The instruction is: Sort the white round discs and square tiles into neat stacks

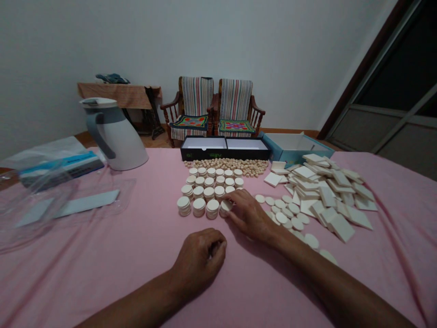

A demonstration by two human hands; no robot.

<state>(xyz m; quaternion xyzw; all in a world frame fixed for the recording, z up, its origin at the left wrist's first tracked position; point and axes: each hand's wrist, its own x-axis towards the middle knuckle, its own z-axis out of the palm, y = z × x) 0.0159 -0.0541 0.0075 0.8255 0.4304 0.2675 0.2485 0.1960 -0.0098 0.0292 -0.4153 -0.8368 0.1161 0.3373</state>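
Gripping at the near end of the grouped discs, the right hand (248, 214) is closing its thumb and fingertips around the rightmost front stack (225, 208). The left hand (200, 256) is resting nearer the front edge of the pink-covered counter (129, 255), its fingers curling into a loose fist; whether it is holding anything inside, I cannot tell. White round disc stacks (199, 206) are standing in four rows around the middle of the counter, the right hand partly covering the right side. Behind them, small wooden beads (225, 165) are lying in a band before a black two-compartment box (225, 149), with an open blue box (292, 150) sitting just beside it near the far edge. To the right, loose discs (288, 212) are spreading beside and partly under the right forearm, and white square tiles (327, 193) are lying heaped beyond them. Toward the left edge, a white-and-gray pitcher (124, 141) is standing upright near a blue-and-white packet (64, 166), while clear plastic packaging (128, 193) is lying closer in. Two wooden armchairs (197, 107) are standing beyond the counter.
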